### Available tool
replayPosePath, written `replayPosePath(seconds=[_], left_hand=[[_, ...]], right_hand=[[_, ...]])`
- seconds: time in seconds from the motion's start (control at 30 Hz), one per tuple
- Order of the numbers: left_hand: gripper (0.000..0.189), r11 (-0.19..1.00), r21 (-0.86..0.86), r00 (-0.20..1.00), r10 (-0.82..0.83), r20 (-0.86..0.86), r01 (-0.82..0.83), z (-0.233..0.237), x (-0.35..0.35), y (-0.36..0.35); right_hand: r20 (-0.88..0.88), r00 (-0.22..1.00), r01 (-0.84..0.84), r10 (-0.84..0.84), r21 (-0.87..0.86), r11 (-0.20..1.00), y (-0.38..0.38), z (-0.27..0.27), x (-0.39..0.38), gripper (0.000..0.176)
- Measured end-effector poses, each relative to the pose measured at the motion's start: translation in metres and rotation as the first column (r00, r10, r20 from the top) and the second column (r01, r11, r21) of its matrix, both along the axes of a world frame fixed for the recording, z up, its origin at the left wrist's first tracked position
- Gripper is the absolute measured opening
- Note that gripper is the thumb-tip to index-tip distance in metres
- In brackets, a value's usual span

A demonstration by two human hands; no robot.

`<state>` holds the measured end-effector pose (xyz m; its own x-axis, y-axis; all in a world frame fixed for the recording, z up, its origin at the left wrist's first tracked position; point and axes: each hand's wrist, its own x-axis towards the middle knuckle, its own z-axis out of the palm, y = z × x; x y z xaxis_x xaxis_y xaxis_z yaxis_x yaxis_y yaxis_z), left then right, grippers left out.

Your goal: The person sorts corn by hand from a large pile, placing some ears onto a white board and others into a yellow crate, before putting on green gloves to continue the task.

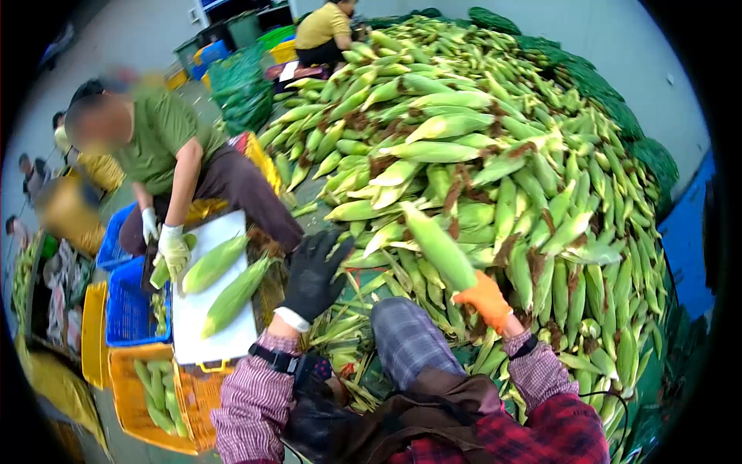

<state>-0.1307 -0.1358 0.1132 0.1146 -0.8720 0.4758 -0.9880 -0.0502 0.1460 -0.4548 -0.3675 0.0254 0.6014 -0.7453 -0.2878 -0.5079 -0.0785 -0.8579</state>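
My right hand, in an orange glove, grips the lower end of a green ear of corn still in its husk. The ear's tip points up and left, over the edge of the large corn pile. Nothing is in my left hand, which wears a black glove and has its fingers spread. It is raised just right of a white cutting board, where two husked-on ears lie. Across the board, a co-worker's gloved hand holds another ear, partly hidden.
An orange crate with several ears stands front left, beside a blue crate and a yellow crate. Loose husks litter the floor by my knee. Another person sits behind the pile. Green net sacks stand at the back.
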Motion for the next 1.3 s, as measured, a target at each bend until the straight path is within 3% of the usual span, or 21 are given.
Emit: replayPosePath(seconds=[0.07,0.1,0.13,0.17,0.2,0.27,0.33,0.37,0.4,0.6,0.77,0.97,1.07,1.13,1.17,1.2,1.27,1.3], left_hand=[[0.084,0.996,0.029,0.994,-0.086,0.072,0.084,0.004,-0.007,-0.005],[0.087,0.993,0.057,0.99,-0.112,0.086,0.107,0.01,-0.014,-0.002],[0.091,0.988,0.085,0.985,-0.141,0.102,0.133,0.012,-0.017,0.002],[0.1,0.983,0.102,0.979,-0.163,0.123,0.151,0.011,-0.015,0.005],[0.103,0.977,0.146,0.974,-0.174,0.144,0.153,0.006,-0.01,0.015],[0.096,0.982,0.173,0.997,-0.078,0.017,0.073,-0.004,0.011,0.04],[0.077,1.0,0.007,1.0,0.019,-0.002,-0.019,0.008,0.022,0.072],[0.075,0.994,0.024,0.994,0.108,0.006,-0.109,0.006,0.032,0.089],[0.073,0.98,0.044,0.981,0.193,0.014,-0.193,0.002,0.043,0.106],[0.062,0.861,0.138,0.871,0.477,0.118,-0.49,-0.039,0.117,0.207],[0.067,0.762,0.125,0.772,0.624,0.118,-0.635,-0.039,0.14,0.233],[0.073,0.638,0.01,0.627,0.754,0.197,-0.77,-0.055,0.169,0.245],[0.054,0.631,-0.15,0.602,0.773,0.201,-0.761,-0.082,0.19,0.244],[0.045,0.696,0.011,0.691,0.712,0.123,-0.718,-0.101,0.2,0.24],[0.041,0.723,0.046,0.72,0.677,0.153,-0.69,-0.099,0.195,0.235],[0.042,0.744,0.096,0.75,0.658,0.067,-0.661,-0.091,0.188,0.23],[0.044,0.786,-0.046,0.781,0.618,0.092,-0.617,-0.07,0.163,0.221],[0.049,0.823,-0.089,0.822,0.566,0.057,-0.561,-0.064,0.152,0.215]], right_hand=[[-0.007,0.984,-0.178,0.178,0.003,0.984,0.031,0.019,0.032,0.062],[0.155,0.948,-0.272,0.277,-0.051,0.961,0.046,0.022,0.05,0.059],[0.07,0.899,-0.399,0.432,-0.273,0.875,0.057,0.029,0.07,0.062],[-0.029,0.885,-0.458,0.464,-0.226,0.86,0.07,0.039,0.091,0.066],[0.018,0.874,-0.479,0.486,-0.145,0.866,0.083,0.049,0.107,0.068],[0.117,0.849,-0.522,0.516,0.026,0.853,0.103,0.065,0.131,0.072],[0.369,0.769,-0.575,0.522,0.041,0.817,0.111,0.071,0.145,0.074],[0.39,0.726,-0.581,0.566,-0.091,0.809,0.106,0.054,0.149,0.07],[0.355,0.791,-0.541,0.498,0.028,0.84,0.112,0.073,0.144,0.068],[0.307,0.917,-0.34,0.254,0.274,0.899,0.082,0.043,0.119,0.047],[0.362,0.915,-0.279,0.177,0.254,0.926,0.072,0.051,0.112,0.036],[0.327,0.889,-0.394,0.321,0.185,0.9,0.098,0.074,0.123,0.035],[0.218,0.846,-0.524,0.486,0.172,0.834,0.143,0.089,0.118,0.034],[0.285,0.745,-0.662,0.603,0.206,0.721,0.159,0.075,0.102,0.03],[0.206,0.743,-0.669,0.637,0.264,0.695,0.17,0.078,0.091,0.029],[0.187,0.689,-0.721,0.7,0.27,0.638,0.175,0.071,0.08,0.027],[0.122,0.566,-0.81,0.815,0.265,0.523,0.184,0.057,0.053,0.03],[0.057,0.437,-0.884,0.898,0.211,0.417,0.192,0.062,0.044,0.033]])
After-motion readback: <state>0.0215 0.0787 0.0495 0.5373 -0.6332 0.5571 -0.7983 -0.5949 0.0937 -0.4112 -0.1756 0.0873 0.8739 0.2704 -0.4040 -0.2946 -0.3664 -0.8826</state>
